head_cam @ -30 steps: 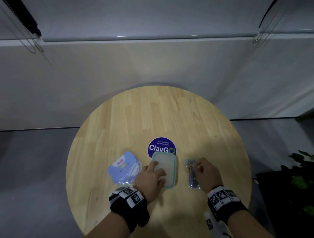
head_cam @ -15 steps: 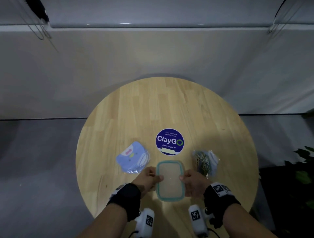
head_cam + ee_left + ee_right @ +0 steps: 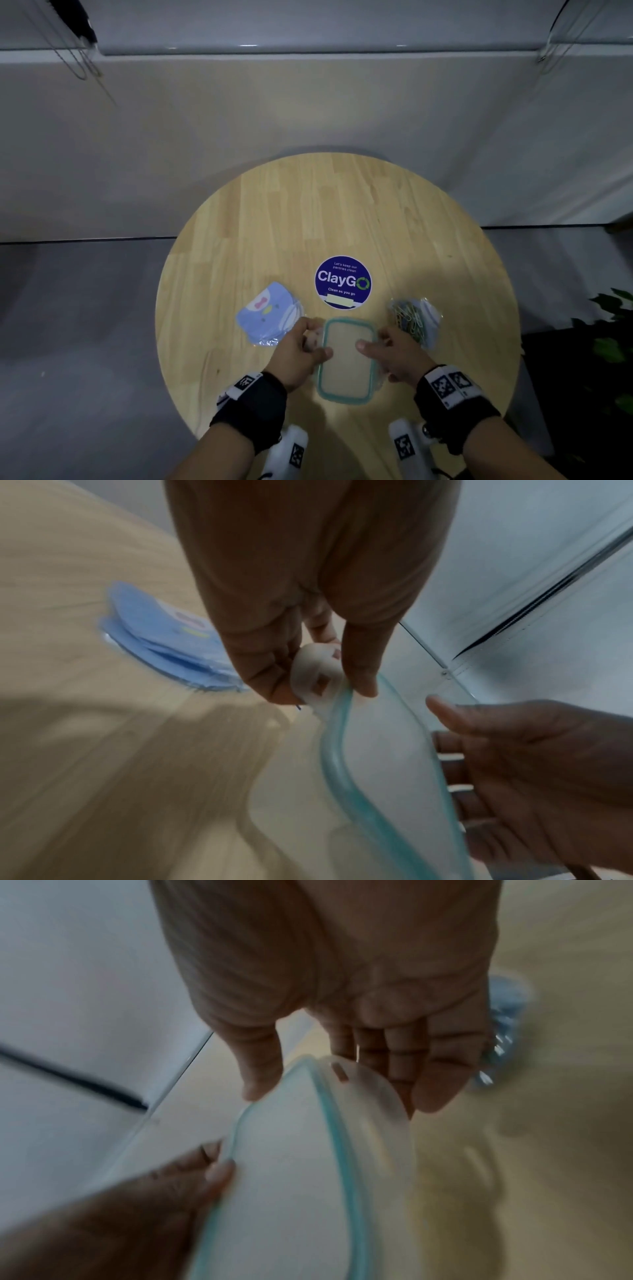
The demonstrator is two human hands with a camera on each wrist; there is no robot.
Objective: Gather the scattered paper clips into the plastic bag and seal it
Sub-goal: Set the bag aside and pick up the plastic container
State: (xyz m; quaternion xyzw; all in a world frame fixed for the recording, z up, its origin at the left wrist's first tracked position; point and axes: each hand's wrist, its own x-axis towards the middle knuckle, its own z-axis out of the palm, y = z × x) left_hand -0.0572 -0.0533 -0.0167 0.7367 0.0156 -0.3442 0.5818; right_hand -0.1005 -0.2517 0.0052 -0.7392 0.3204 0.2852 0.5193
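A clear plastic bag (image 3: 415,319) with several coloured paper clips inside lies on the round wooden table (image 3: 342,212), right of centre, with no hand on it. Between my hands sits a clear box with a teal-rimmed lid (image 3: 346,359). My left hand (image 3: 301,349) pinches the lid's left side flap (image 3: 316,679) between thumb and fingers. My right hand (image 3: 394,353) grips the box's right side, thumb on the lid (image 3: 291,1177) and fingers curled round the right flap (image 3: 369,1085). Whether the bag's mouth is closed cannot be told.
A blue packet with a cartoon face (image 3: 269,317) lies left of the box. A round ClayGo sticker (image 3: 343,281) is fixed at the table's centre. A grey wall stands behind the table, and a plant (image 3: 613,329) is at the right.
My right hand let go of the bag of clips and moved onto the box. The box has come nearer the table's front edge, and both hands now hold its sides.
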